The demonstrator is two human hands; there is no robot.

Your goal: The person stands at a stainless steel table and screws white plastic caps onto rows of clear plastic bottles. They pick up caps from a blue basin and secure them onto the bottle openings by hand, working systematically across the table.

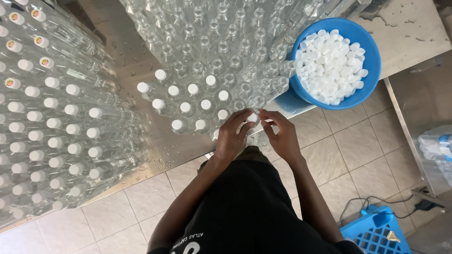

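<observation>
My left hand (232, 136) and my right hand (282, 136) meet at the near edge of a steel table (150, 141), both on one clear plastic bottle (256, 136). The left fingers pinch its white cap (252, 117); the right fingertips touch the cap from the other side. Just beyond stand capped clear bottles (188, 106), and behind them several uncapped bottles (212, 42). A round blue bowl (374, 61) of white caps (332, 66) sits to the right of the hands.
A large block of capped bottles (52, 122) fills the table's left side. Water drops lie on the steel. The floor below is tiled; a blue plastic crate (372, 233) and a dark cable (400, 207) are at the lower right. Wrapped bottles (438, 150) sit at the right edge.
</observation>
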